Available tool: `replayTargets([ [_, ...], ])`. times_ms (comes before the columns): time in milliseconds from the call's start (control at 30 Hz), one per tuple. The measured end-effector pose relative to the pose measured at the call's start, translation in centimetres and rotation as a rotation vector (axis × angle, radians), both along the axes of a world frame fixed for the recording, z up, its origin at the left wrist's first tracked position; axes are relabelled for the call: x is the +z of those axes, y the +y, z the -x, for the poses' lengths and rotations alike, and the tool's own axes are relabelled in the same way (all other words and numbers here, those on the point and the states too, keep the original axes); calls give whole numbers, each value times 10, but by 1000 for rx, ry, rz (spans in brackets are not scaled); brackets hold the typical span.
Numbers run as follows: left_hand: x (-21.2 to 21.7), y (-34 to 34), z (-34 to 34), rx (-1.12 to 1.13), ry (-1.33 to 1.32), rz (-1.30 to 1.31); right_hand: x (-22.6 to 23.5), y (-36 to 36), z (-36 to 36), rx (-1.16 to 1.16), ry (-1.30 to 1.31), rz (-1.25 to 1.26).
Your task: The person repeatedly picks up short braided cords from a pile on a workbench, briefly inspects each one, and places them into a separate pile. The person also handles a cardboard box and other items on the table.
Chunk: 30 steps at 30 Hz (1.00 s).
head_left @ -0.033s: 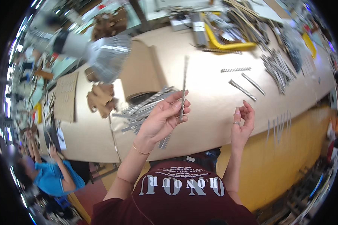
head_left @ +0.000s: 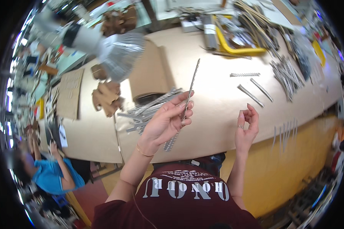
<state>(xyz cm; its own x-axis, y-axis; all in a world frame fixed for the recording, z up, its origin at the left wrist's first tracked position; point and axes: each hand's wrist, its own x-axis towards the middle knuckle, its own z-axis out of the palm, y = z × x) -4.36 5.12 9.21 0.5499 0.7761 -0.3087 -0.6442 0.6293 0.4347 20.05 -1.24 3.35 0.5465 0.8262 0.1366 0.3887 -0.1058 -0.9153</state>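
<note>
- Brown pieces (head_left: 106,100): heaped left of the pile.
- Pile (head_left: 141,113): grey patterned strips, on the table.
- Left hand (head_left: 166,118): over the pile's right side, thumb and fingers clamped on a strip (head_left: 195,76), which stands tilted, top rightward.
- Right hand (head_left: 247,124): well right of the pile, fingers curled, tips apart from the thumb.
- Three strips (head_left: 250,95): beyond that hand, farther from the pile.
- Bundle (head_left: 288,80): farthest right of the pile.

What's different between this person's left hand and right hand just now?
The left hand grips a thin grey strip, while the right hand shows nothing in its grasp. The left hand is nearer the pile of grey strips; the right hand is nearer the three loose pieces. The left hand has a bracelet at its wrist; the right hand wears a ring. Both are ungloved, fingers bent.
</note>
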Motion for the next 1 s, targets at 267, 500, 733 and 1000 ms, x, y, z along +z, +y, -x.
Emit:
replayTargets([
  [267,6,0,32,46,-244,29,-19,8,32,261,-31,138],
  [500,7,-2,33,14,-73,-119,-39,5,37,291,-295,55],
  [733,8,-10,57,-141,259,-223,-33,13,35,302,-335,120],
  [1000,-10,-20,114,-229,1431,-457,-22,18,18,233,-262,166],
])
